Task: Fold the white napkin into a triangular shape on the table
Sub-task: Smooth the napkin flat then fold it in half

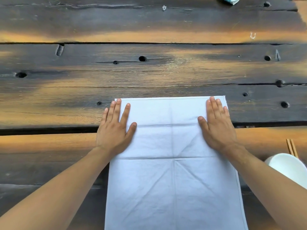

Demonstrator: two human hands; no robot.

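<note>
napkin (172, 163) near edge cut off, bowl (289, 168) partly cropped, chopsticks (291, 147) half hidden

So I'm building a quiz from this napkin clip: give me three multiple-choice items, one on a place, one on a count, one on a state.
1. Where is the white bowl?
A. right of the napkin
B. left of it
C. on it

2. How many hands touch the napkin?
A. none
B. one
C. two

3. The napkin is:
A. rolled
B. spread flat, creased
C. crumpled

Answers:
1 A, it sits beside the right forearm.
2 C, the left hand and right hand both lie flat on it.
3 B, fold lines cross it.
</note>
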